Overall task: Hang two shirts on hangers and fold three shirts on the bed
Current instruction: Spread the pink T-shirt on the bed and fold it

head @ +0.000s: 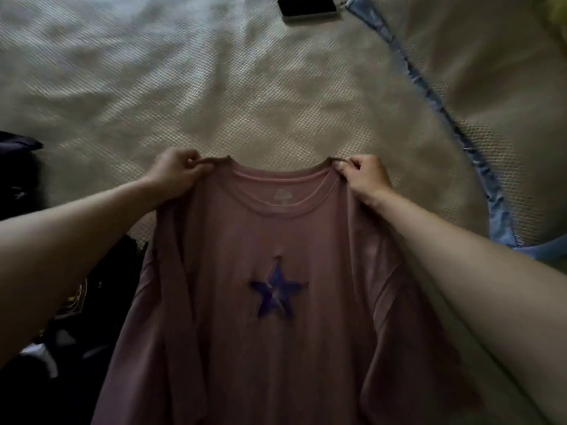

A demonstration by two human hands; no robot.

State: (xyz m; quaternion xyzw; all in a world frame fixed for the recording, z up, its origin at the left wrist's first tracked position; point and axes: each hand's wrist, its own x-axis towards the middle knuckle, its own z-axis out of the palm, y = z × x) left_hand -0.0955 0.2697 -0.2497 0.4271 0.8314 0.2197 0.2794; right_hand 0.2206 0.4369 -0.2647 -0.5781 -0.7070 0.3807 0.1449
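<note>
Both the left hand (179, 170) and right hand (362, 174) pinch the shoulders of a limp, light, dusty-pink cotton shirt with a purple star (276, 302), held over the cream textured bedspread (214, 87). Shoulder seams suit gripping; dim light probably hides its sleeves.

Dim, soft light, brighter toward the far left. Across most of the view, a cream waffle-textured bed cover (233, 96), rumpled into shallow folds. At the right, a beige blanket with shiny blue satin trim (478, 170), its edge curving from top to lower right. Near the top edge, just left of that trim's upper end, a flat black rectangular phone with a pale rim (307, 8). At the left edge and lower left, a heap of dark clothing (89, 302), blurred.
</note>
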